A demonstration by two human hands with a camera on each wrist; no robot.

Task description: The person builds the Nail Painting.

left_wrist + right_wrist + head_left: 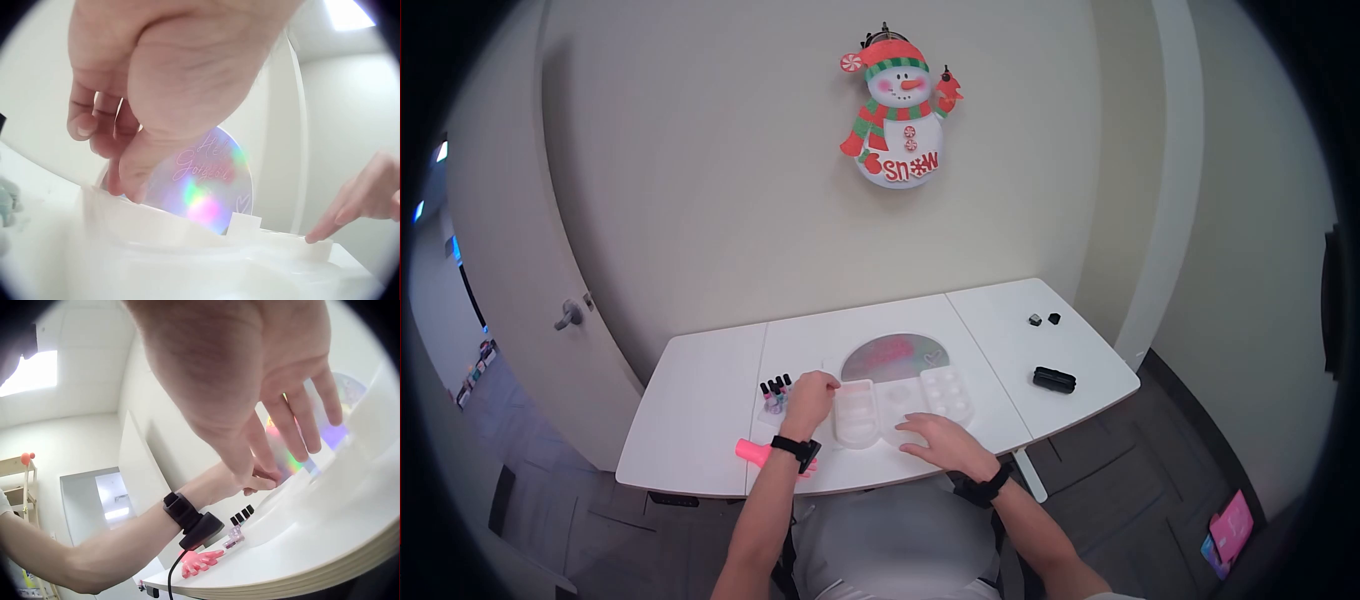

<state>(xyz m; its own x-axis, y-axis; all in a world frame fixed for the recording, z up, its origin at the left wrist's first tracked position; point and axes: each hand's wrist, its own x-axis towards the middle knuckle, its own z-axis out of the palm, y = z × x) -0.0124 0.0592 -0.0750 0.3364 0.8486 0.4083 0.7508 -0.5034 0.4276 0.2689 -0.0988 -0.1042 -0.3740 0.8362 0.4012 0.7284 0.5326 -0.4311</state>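
On the table point(690, 400), the left hand point(809, 397) pinches the rim of the white tray point(858, 442) before the upright mirror point(897, 358), probably steadying it, while the right hand point(948, 443) spreads straight fingers over the tray, contact hard to confirm.

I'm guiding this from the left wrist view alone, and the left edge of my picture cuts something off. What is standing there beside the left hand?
Observer: Small nail-polish-style bottles with black caps, a group of them next to the left hand.
Operator: My view doesn't reach back toward the forearm. Is anything near it?
Observer: A pink hand-shaped object on the table, partly hidden by the forearm in the head view.
Operator: And the table's far right section?
Observer: A black oblong object lies there, well away from both hands.
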